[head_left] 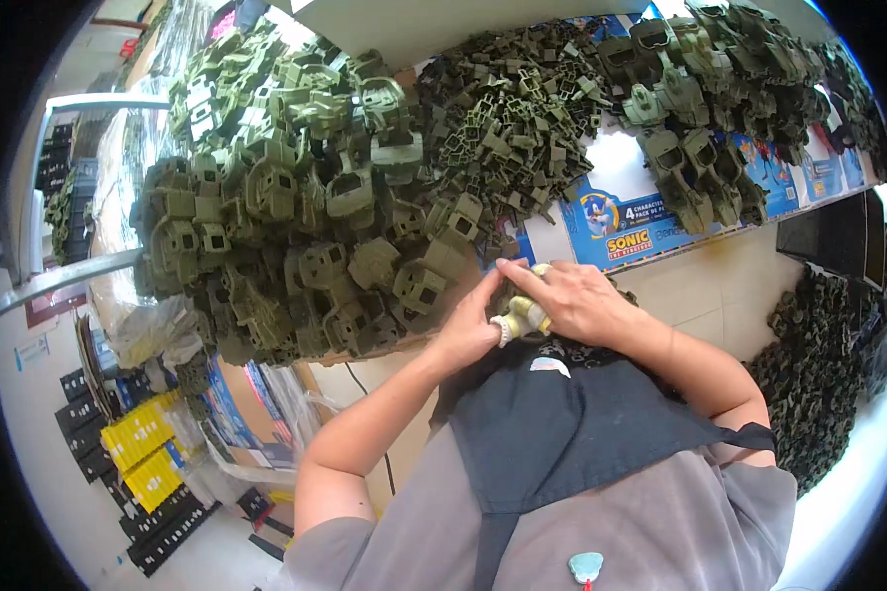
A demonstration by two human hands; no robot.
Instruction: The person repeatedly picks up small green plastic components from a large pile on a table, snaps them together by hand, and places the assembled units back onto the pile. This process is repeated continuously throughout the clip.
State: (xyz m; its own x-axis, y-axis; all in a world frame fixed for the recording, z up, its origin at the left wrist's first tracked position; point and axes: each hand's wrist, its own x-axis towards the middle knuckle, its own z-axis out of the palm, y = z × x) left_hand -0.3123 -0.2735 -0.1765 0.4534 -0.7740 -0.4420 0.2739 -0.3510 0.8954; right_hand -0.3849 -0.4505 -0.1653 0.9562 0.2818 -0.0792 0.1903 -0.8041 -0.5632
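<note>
Both hands [537, 310] around pale part [518, 320], table edge [660, 258] beside.

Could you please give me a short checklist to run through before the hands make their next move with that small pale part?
1. Both hands on the part: ok. The left hand and right hand meet around the small pale part.
2. Part fully visible: not ok. The fingers hide most of it.
3. Part seated or aligned: cannot tell, hidden under the right hand.
4. Supply close by: ok. The pile of olive-green housings lies just beyond the left hand.
5. Piles kept apart: ok. The darker small pieces sit in their own heap.
</note>
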